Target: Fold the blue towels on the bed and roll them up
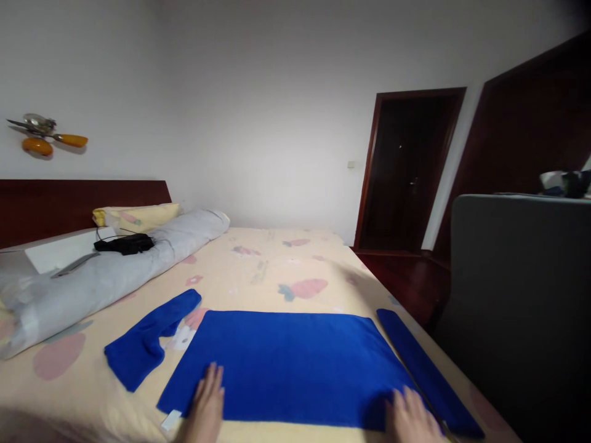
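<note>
A blue towel (295,363) lies spread flat on the bed, its long sides running left to right. My left hand (209,400) rests flat on its near left part, fingers stretched out. At the near right corner my right hand (410,418) touches the towel with its fingers slightly apart. A white tag (171,420) sticks out from the near left corner. Left of the towel is a crumpled blue cloth (143,344). Along its right side lies a blue cloth folded into a long narrow strip (429,375).
The bed (258,271) has a cream sheet with a strawberry print. A rolled grey quilt (120,277), a black item (127,243), a white box-like thing (69,249) and a yellow pillow (143,215) are by the headboard (78,203). A dark grey chair back (521,295) stands at right.
</note>
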Available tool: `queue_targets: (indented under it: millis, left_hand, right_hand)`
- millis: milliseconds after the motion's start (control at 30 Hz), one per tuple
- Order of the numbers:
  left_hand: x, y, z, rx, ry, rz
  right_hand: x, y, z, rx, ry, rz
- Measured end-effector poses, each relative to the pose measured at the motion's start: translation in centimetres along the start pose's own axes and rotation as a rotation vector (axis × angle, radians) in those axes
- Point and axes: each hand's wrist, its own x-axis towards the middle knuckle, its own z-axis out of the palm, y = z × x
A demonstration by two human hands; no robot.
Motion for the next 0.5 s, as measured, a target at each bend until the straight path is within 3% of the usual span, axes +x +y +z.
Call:
queue_targets:
  millis: [67,133,233,300,367,500]
  left_hand:
    - [1.7,4.9,0.9,-0.205,0.003,0.294]
    - [3.7,9.5,1.4,-0.275,-0.004,0.508]
    - [7.1,14.0,1.2,-0.247,-0.068,0.604]
    - [9.4,14.7,0.4,-0.189,-0.117,0.583]
    - [11.6,13.5,-0.7,-0.112,-0.149,0.524]
    - [15.2,6.8,-2.3,0.051,-0.119,0.221]
  right_hand:
    - [2.2,-6.6,-0.4,0.169,-0.075,-0.137]
    - [4.4,-12.7,-0.5,0.427,-0.31,-0.436]
    - [7.2,-18.3,0.2,0.555,-0.539,-0.668]
    - [9.1,-19.0,1.1,0.486,-0.559,-0.652]
    - [11.1,-17.7,2.0,0.36,-0.527,-0.54]
    - [15.1,-11.4,3.6,0.098,-0.473,-0.236]
